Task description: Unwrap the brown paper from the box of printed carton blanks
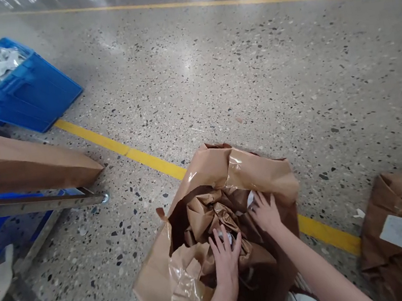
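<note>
Left hand (227, 266) open, spread on crumpled brown paper (204, 214) inside paper bag (264, 176); right hand (266, 213) curled at bag wall, grip unclear.

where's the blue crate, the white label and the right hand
blue plastic crate (33, 89), head view, point on its side wall
white label (395, 231), head view, point on its middle
right hand (265, 212), head view, point on the back of the hand

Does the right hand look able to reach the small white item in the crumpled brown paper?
Likely yes: the right hand sits beside the small white item, with no fold of crumpled brown paper visibly between them.
</note>
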`<action>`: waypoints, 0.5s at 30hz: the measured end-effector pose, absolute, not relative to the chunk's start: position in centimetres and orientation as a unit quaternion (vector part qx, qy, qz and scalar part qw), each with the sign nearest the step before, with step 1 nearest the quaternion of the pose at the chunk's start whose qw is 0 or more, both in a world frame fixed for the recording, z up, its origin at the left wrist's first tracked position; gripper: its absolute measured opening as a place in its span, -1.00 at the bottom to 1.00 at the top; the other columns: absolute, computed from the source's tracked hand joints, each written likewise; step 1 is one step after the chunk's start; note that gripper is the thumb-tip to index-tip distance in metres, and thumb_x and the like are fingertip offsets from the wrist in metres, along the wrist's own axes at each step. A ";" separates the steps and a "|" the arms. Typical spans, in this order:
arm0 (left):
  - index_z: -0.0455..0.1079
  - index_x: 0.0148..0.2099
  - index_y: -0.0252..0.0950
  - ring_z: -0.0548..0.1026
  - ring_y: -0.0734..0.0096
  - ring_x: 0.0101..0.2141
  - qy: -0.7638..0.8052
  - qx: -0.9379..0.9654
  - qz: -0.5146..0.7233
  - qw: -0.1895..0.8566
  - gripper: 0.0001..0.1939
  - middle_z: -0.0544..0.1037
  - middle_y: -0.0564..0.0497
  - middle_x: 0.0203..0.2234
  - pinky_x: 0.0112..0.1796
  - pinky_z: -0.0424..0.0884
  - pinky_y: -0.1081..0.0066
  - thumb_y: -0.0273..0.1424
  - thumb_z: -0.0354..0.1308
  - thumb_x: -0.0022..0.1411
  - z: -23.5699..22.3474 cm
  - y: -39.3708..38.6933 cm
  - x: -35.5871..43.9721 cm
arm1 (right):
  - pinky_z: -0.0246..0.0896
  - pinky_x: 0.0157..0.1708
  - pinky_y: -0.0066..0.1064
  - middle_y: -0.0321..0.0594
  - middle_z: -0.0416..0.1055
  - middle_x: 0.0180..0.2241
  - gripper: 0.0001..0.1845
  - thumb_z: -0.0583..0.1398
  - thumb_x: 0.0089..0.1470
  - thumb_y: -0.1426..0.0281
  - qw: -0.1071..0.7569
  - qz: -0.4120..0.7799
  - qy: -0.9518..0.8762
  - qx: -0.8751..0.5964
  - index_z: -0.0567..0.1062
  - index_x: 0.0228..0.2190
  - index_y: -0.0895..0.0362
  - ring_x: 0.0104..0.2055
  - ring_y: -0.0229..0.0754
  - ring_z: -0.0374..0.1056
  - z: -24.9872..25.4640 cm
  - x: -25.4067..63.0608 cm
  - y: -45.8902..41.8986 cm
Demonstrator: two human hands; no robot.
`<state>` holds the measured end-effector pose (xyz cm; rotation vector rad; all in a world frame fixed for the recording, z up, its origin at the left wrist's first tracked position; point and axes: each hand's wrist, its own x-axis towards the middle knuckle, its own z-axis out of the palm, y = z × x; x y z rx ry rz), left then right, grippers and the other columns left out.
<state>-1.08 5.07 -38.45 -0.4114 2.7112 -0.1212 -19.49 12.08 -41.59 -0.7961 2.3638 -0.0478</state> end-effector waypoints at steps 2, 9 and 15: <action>-0.14 0.18 0.03 0.09 -0.33 0.08 0.966 -0.151 -0.074 0.199 -0.26 0.13 -0.30 0.13 -0.18 0.35 -0.08 -0.66 -0.01 0.06 -38.7 5.8 -0.9 | -0.51 0.16 -0.03 0.10 0.07 0.14 -0.53 -0.10 -0.06 0.66 0.288 0.008 0.895 -0.341 0.41 -0.13 0.35 0.23 0.00 -0.17 -41.3 -21.1 14.4; -0.06 0.15 0.06 -0.02 -0.31 0.13 0.956 -0.171 -0.070 0.228 -0.04 0.08 -0.26 0.15 -0.11 0.25 -0.10 -0.58 0.31 -0.25 -37.7 5.9 -1.4 | -0.17 0.11 -0.13 0.06 0.26 0.02 -0.43 -0.14 -0.15 0.75 0.203 0.001 0.869 -0.452 0.41 -0.14 0.31 0.12 -0.02 0.05 -38.4 -23.5 16.6; -0.22 0.17 0.11 -0.20 -0.24 0.17 0.960 -0.168 -0.016 0.226 0.17 -0.08 -0.24 0.21 0.06 -0.30 -0.25 -0.18 0.38 -0.47 -36.4 4.4 -1.0 | 0.08 -0.13 -0.22 -0.12 0.41 -0.44 -0.70 -0.07 0.10 0.51 0.151 -0.086 0.863 -0.475 0.44 -0.45 0.16 -0.28 -0.08 0.26 -31.5 -23.9 17.1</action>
